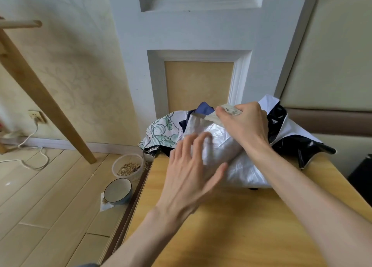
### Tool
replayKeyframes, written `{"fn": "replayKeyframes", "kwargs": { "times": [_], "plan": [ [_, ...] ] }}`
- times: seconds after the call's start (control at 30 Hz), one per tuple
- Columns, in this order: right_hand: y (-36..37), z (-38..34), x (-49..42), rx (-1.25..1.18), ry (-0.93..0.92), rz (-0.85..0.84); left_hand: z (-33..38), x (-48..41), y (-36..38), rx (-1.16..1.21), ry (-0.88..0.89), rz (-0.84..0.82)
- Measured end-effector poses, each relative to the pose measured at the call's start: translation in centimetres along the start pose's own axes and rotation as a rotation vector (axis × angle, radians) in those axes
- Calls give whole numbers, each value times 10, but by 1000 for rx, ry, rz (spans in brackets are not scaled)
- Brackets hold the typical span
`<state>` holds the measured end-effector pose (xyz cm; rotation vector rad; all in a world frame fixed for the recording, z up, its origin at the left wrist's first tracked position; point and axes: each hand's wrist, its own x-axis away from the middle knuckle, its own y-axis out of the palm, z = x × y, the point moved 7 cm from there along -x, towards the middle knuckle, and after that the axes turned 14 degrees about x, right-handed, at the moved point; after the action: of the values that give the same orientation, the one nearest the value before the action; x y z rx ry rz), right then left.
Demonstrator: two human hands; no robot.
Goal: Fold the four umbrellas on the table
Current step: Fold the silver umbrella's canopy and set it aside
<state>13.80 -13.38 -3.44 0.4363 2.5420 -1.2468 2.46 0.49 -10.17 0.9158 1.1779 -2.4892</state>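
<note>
A silvery umbrella (pixel 243 166) lies crumpled at the far end of the wooden table (pixel 241 226). My left hand (pixel 193 166) hovers or rests over its canopy with fingers spread and straight. My right hand (pixel 247 122) pinches the umbrella's pale strap (pixel 227 110) at its far end. Behind it lie a floral white-and-green umbrella (pixel 161 132), a dark blue one (pixel 204 107) and a glossy black-and-white one (pixel 291 138), all unfolded and partly hidden.
On the floor left of the table stand a clear tub of grain (pixel 127 167) and a white bowl (pixel 117 190). A slanted wooden leg (pixel 50 105) and a white cable (pixel 32 146) lie farther left. A white door stands behind the table.
</note>
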Motion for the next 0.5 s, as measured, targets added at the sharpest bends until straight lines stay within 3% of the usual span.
{"fn": "replayKeyframes", "kwargs": {
  "times": [0.07,0.13,0.37,0.5],
  "plan": [
    [0,0,1,-34,42,-41,-13,-2,1,67,-114,-81],
    [2,-8,3,-66,25,-73,-23,-5,1,279,-224,-144],
    [13,-43,20,-107,-263,-115,-27,-15,2,786,-388,-176],
    [23,-50,24,-84,-382,-405,-34,-16,0,785,-382,-148]
  ]
}}
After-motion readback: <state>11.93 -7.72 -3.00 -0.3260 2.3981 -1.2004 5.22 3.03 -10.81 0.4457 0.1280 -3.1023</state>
